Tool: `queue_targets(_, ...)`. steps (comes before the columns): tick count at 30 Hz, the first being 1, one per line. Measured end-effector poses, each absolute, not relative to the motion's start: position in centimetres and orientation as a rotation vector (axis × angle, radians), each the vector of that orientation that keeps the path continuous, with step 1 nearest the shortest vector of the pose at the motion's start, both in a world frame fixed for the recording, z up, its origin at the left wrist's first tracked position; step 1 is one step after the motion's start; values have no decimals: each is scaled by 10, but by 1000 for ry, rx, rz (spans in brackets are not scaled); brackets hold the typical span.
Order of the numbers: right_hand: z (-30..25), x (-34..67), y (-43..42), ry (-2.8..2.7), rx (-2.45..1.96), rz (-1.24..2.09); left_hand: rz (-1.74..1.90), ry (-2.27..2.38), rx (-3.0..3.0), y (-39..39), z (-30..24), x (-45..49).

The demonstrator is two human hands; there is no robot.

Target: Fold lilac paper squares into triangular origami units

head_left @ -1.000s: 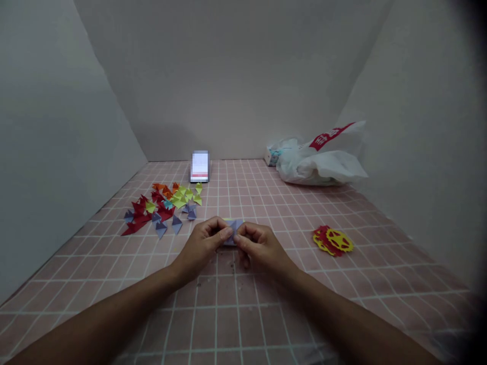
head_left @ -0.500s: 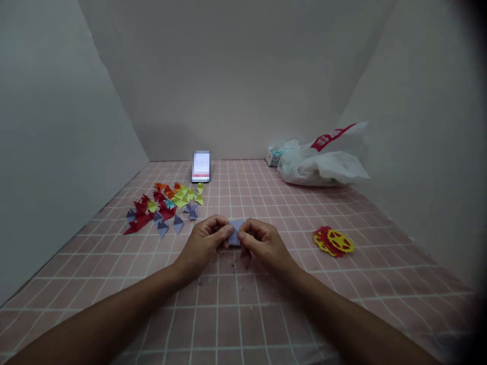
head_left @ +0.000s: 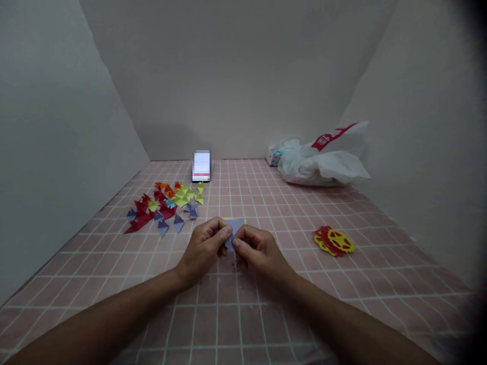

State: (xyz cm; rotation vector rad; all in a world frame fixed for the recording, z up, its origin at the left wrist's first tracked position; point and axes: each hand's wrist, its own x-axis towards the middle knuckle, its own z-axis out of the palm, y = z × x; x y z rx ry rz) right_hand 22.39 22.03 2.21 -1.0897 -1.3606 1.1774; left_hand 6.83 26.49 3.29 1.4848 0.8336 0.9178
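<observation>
Between my hands, at the middle of the table, is a small piece of purple paper [head_left: 229,243], partly hidden by my fingers. My left hand [head_left: 205,246] pinches its left side between thumb and forefinger. From the right, my right hand [head_left: 261,248] pinches the other side, its thumb close to the left one. Just behind the fingertips lies flat purple paper [head_left: 236,222] with a thin yellow edge; whether it is separate from the held piece I cannot tell. Off to the left are several folded paper pieces [head_left: 142,215] in red, orange, yellow, blue and purple.
A phone [head_left: 201,166] with a lit, blurred screen stands at the back. A white plastic bag [head_left: 323,165] and a tissue box [head_left: 273,156] are at the back right. Red and yellow star-patterned cutouts [head_left: 340,241] lie to the right. Pale walls enclose the pink checked tablecloth [head_left: 228,324].
My right hand has shifted slightly left and down, bringing its fingertips nearer my left ones. More of the purple paper and its yellow edge now show behind the fingers.
</observation>
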Motion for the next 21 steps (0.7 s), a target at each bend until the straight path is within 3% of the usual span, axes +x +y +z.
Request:
queue_targets(5, 14, 225, 226, -1063, -831, 1529, 873, 715, 1235, 267, 28, 72)
queue_targets(13, 10, 226, 232, -931, -631, 1739, 765, 578, 1056, 271, 20, 72)
queue_targets(21, 19, 234, 231, -1131, -888, 1228, 956, 676, 1207, 281, 25, 69)
